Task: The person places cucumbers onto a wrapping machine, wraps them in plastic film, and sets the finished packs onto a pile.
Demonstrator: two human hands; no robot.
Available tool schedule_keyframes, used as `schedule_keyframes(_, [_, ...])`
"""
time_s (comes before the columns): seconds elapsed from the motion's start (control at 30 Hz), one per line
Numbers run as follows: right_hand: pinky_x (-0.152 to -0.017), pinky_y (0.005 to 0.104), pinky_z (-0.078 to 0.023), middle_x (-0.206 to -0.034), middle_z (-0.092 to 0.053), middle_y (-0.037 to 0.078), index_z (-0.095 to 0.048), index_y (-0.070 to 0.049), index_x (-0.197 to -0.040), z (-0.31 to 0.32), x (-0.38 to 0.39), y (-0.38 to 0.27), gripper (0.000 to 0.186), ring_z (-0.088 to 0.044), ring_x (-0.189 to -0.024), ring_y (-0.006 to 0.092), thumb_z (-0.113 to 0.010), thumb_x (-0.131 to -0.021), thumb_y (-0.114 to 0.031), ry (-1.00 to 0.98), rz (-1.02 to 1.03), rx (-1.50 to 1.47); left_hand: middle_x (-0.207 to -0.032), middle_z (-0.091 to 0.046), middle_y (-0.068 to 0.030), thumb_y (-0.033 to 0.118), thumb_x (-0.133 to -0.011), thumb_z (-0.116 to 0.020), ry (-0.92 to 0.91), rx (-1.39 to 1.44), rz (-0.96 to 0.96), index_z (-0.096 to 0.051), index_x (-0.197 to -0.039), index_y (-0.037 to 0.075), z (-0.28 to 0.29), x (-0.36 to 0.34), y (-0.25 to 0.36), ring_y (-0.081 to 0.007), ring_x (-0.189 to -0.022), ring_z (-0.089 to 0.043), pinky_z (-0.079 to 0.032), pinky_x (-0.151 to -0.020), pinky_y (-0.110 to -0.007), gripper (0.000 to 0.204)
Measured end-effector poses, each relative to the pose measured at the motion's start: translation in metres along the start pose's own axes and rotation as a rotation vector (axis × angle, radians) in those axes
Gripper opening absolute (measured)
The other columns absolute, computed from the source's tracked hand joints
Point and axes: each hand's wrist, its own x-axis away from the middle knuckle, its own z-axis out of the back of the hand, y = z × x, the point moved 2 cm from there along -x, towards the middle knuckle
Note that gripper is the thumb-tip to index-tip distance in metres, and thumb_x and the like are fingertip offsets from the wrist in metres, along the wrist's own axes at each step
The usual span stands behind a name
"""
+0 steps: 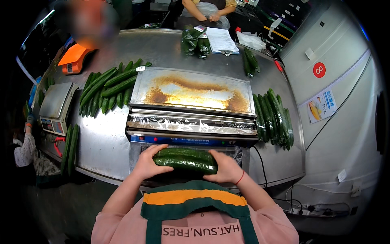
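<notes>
A bundle of cucumbers point(187, 160) in shiny film is between the person's hands, just on the near side of the wrapping machine point(191, 87). The left hand point(149, 164) curls around the bundle's left end and the right hand point(226, 167) around its right end; on both, the fingers are part open, spread only as wide as the bundle, and have firm hold of it. The bundle lies level, its length alongside the machine's front.

The step in hand looks like finishing a wrap: film seems to cover the bundle, though whether the underside is closed cannot be told. If so, the next move calls for keeping both ends gripped, tucking any loose film under, then laying the bundle down.

Bare-looking cucumbers point(107, 87) are heaped left of the machine; a row of cucumbers point(274, 118), some apparently wrapped, lies right of it.
</notes>
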Motion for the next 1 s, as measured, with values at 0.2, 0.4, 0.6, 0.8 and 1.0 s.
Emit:
schedule_keyframes(0.2, [-0.082,0.0388,-0.046,-0.102,-0.055,0.023,-0.040,0.000,-0.121,-0.031,0.011,-0.013,0.080,-0.056,-0.095,0.0368,-0.076,-0.060,-0.037,0.148,0.064,-0.269,-0.096,-0.057,-0.0130,0.051,-0.090,-0.030,0.336,1.505,0.281,-0.055,-0.101,-0.001,-0.018,0.020,-0.018,-0.0236,-0.092,-0.055,-0.045,-0.084,-0.038,0.058])
schedule_keyframes(0.4, [-0.082,0.0324,-0.045,-0.105,-0.057,0.018,-0.038,0.001,-0.122,-0.021,-0.018,-0.057,0.076,-0.058,-0.097,0.0263,-0.076,-0.062,-0.025,0.259,0.034,-0.374,-0.094,-0.059,-0.0083,0.039,-0.090,-0.043,0.710,1.771,0.092,-0.058,-0.092,0.007,0.014,-0.044,0.031,-0.0218,-0.091,-0.055,-0.045,-0.082,-0.039,0.035])
schedule_keyframes(0.6, [-0.082,0.0293,-0.045,-0.103,-0.058,0.015,-0.035,0.001,-0.126,-0.009,-0.033,-0.068,0.083,-0.058,-0.094,0.0204,-0.078,-0.059,-0.021,0.541,0.140,-0.606,-0.100,-0.056,-0.0094,0.025,-0.092,-0.044,0.378,1.348,0.087,-0.053,-0.107,0.004,-0.047,-0.043,0.068,-0.0198,-0.092,-0.054,-0.045,-0.081,-0.032,0.027])
schedule_keyframes(0.8, [-0.068,0.0342,-0.049,-0.091,-0.056,0.014,-0.043,-0.005,-0.119,0.046,-0.010,-0.032,0.074,-0.058,-0.078,0.0291,-0.076,-0.054,-0.019,0.761,0.278,0.085,-0.098,-0.061,-0.0117,0.014,-0.084,-0.054,-0.434,0.152,-0.197,-0.060,-0.101,0.003,-0.022,0.017,0.089,-0.0240,-0.094,-0.058,-0.044,-0.086,-0.031,0.021])
schedule_keyframes(1.0, [-0.067,0.0345,-0.048,-0.092,-0.055,0.014,-0.047,-0.004,-0.116,0.083,0.002,-0.058,0.069,-0.057,-0.078,0.0301,-0.076,-0.055,-0.018,0.675,0.435,0.237,-0.120,-0.045,-0.0133,0.016,-0.058,-0.073,0.023,-0.884,-0.552,-0.040,-0.128,0.011,0.022,-0.027,0.134,-0.0303,-0.109,-0.047,-0.036,-0.093,-0.042,0.078])
